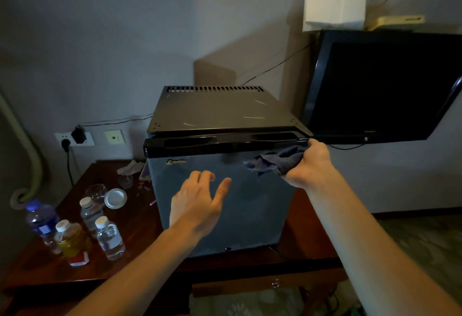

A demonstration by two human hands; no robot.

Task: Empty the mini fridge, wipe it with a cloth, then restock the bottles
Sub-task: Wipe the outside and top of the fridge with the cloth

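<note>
Both forearms extend forward toward the mini fridge (225,190) on the wooden table (140,235). Left hand (197,205) hovers at the closed door, fingers loosely spread, holding nothing. Right hand (310,165) grips a dark cloth (275,160) at the door's upper right corner. Bottles (110,238) stand left of the fridge.

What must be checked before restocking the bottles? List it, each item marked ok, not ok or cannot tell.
1. Bottles at hand: ok. Four bottles stand capped on the table, left of the mini fridge.
2. Fridge door open for loading: not ok, it is shut.
3. Interior wiped: cannot tell, the door hides it.
4. Left hand free: ok, open in front of the door.
5. Right hand free: not ok, it grips the cloth at the door's top right corner.
</note>
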